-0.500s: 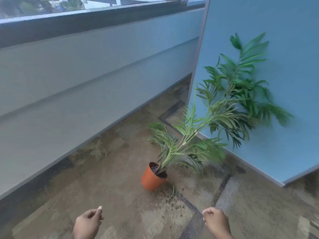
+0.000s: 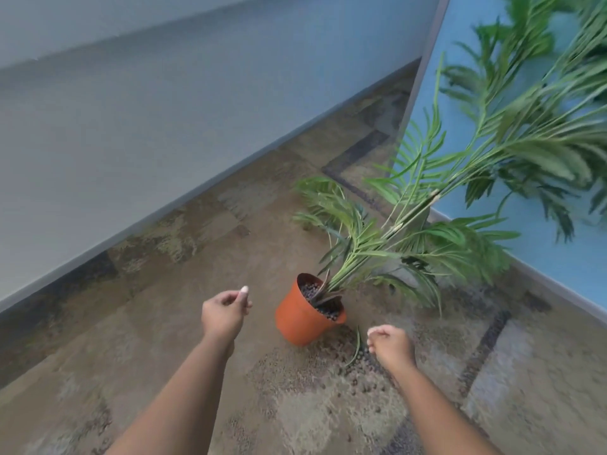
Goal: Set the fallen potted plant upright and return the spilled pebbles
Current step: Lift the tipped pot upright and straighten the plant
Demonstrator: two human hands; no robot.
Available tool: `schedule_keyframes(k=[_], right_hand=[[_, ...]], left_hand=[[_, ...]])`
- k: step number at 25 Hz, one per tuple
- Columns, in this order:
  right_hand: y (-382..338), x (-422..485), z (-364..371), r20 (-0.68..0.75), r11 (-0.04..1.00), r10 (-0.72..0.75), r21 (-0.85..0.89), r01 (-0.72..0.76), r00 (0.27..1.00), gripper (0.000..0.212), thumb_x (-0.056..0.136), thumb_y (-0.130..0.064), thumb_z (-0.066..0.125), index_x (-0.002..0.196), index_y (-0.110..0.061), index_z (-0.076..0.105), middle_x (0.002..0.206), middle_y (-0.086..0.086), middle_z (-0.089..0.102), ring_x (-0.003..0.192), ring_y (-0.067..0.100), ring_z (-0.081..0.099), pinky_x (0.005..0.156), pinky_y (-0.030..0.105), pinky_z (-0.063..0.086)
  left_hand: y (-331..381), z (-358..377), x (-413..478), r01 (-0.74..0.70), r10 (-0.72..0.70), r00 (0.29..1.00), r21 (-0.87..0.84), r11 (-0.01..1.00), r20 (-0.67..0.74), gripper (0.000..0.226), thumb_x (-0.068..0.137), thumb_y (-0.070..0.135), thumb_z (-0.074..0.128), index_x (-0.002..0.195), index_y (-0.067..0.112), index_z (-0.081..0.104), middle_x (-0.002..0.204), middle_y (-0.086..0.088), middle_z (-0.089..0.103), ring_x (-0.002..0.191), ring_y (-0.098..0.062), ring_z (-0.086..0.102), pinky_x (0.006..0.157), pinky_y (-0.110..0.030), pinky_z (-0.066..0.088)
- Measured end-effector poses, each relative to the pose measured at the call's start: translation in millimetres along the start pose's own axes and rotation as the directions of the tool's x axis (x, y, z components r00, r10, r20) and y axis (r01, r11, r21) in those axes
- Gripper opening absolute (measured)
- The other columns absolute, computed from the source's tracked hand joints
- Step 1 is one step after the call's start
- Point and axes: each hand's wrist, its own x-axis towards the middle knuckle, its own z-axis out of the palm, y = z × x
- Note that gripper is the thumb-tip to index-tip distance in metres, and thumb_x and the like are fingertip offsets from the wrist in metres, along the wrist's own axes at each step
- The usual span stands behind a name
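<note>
An orange plastic pot (image 2: 300, 320) lies tipped on the carpet, its mouth facing up and to the right, dark pebbles still inside it. Its green palm-like plant (image 2: 460, 192) leans right against the blue partition. Spilled dark pebbles (image 2: 361, 369) lie scattered on the carpet just below and right of the pot. My left hand (image 2: 225, 311) hovers a little left of the pot, fingers loosely curled, holding nothing. My right hand (image 2: 391, 348) hovers over the spilled pebbles just right of the pot, fingers curled, nothing visible in it.
A grey wall (image 2: 164, 126) runs diagonally along the left. A blue partition (image 2: 525, 264) stands at the right, its edge meeting the carpet behind the plant. Patterned brown carpet (image 2: 164, 323) covers the floor.
The view has dropped and come closer to the pot. Both arms have reached forward, so the hands now sit either side of the pot instead of at the frame's bottom.
</note>
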Motion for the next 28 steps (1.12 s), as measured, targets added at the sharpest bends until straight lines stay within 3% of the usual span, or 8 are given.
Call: schedule_keyframes(k=[4, 8, 11, 14, 16, 20, 24, 28], right_hand=[[18, 79, 49, -0.008, 0.998, -0.026, 0.063, 0.027, 1.0, 0.019, 0.087, -0.014, 0.062, 0.073, -0.02, 0.072, 0.068, 0.0, 0.074, 0.069, 0.02, 0.071, 0.068, 0.039, 0.06], [38, 149, 89, -0.048, 0.987, -0.032, 0.153, 0.039, 0.998, 0.022, 0.086, -0.012, 0.063, 0.067, -0.02, 0.072, 0.068, 0.003, 0.074, 0.077, 0.025, 0.073, 0.077, 0.047, 0.061], [45, 184, 111, -0.077, 0.981, -0.055, 0.183, 0.068, 0.996, 0.024, 0.084, -0.011, 0.066, 0.064, -0.022, 0.072, 0.074, 0.003, 0.075, 0.078, 0.024, 0.072, 0.078, 0.045, 0.061], [47, 207, 124, -0.118, 0.982, -0.085, 0.16, 0.103, 0.989, 0.015, 0.086, -0.014, 0.067, 0.076, -0.022, 0.076, 0.089, 0.004, 0.077, 0.071, 0.019, 0.066, 0.07, 0.035, 0.057], [53, 221, 129, -0.17, 0.987, -0.095, 0.113, 0.115, 0.981, 0.012, 0.088, -0.018, 0.067, 0.091, -0.017, 0.079, 0.095, 0.004, 0.077, 0.06, 0.011, 0.057, 0.064, 0.027, 0.048], [61, 239, 141, -0.179, 0.986, -0.064, 0.138, 0.09, 0.982, 0.025, 0.093, -0.024, 0.063, 0.104, -0.005, 0.075, 0.107, 0.013, 0.074, 0.084, 0.028, 0.065, 0.073, 0.027, 0.044], [66, 242, 162, -0.067, 0.983, -0.049, 0.176, 0.06, 0.997, 0.025, 0.095, -0.023, 0.055, 0.088, -0.004, 0.07, 0.104, 0.015, 0.071, 0.081, 0.026, 0.061, 0.072, 0.033, 0.046], [63, 231, 173, -0.095, 0.987, -0.059, 0.146, 0.072, 0.994, 0.024, 0.092, -0.009, 0.051, 0.091, -0.008, 0.075, 0.093, 0.012, 0.073, 0.084, 0.032, 0.067, 0.076, 0.043, 0.06]], left_hand=[[-53, 54, 46, 0.005, -0.005, 1.0, -0.037, 0.999, 0.018, 0.016, 0.089, 0.022, 0.07, 0.084, 0.008, 0.072, 0.073, -0.009, 0.072, 0.064, -0.019, 0.062, 0.072, -0.035, 0.051], [-92, 102, 83, -0.049, 0.05, 0.998, -0.037, 0.998, 0.048, 0.02, 0.087, 0.025, 0.073, 0.08, 0.006, 0.073, 0.07, -0.009, 0.071, 0.057, -0.015, 0.06, 0.063, -0.029, 0.048], [-106, 130, 108, -0.072, 0.072, 0.996, -0.016, 0.997, 0.056, 0.03, 0.078, 0.035, 0.08, 0.084, 0.007, 0.073, 0.073, -0.009, 0.07, 0.063, -0.022, 0.062, 0.061, -0.031, 0.05], [-116, 154, 125, -0.033, 0.026, 0.998, 0.134, 0.99, 0.051, 0.061, 0.067, 0.046, 0.086, 0.111, 0.008, 0.066, 0.104, -0.017, 0.07, 0.094, -0.033, 0.068, 0.084, -0.046, 0.058], [-124, 165, 131, -0.03, 0.021, 0.999, 0.237, 0.971, 0.044, 0.067, 0.066, 0.044, 0.086, 0.118, 0.009, 0.064, 0.109, -0.017, 0.069, 0.095, -0.033, 0.07, 0.085, -0.046, 0.058], [-139, 175, 137, -0.065, 0.062, 0.998, 0.22, 0.973, 0.021, 0.02, 0.075, 0.031, 0.079, 0.082, 0.012, 0.076, 0.061, -0.008, 0.073, 0.06, -0.026, 0.073, 0.07, -0.043, 0.062], [-146, 169, 134, -0.11, 0.097, 0.993, 0.195, 0.975, 0.073, 0.018, 0.086, 0.024, 0.069, 0.093, 0.01, 0.078, 0.046, -0.008, 0.067, 0.047, -0.026, 0.07, 0.055, -0.041, 0.062], [-151, 156, 131, -0.146, 0.132, 0.987, 0.19, 0.971, 0.087, 0.026, 0.091, 0.019, 0.062, 0.111, 0.005, 0.072, 0.043, -0.009, 0.063, 0.05, -0.029, 0.071, 0.054, -0.041, 0.062]])
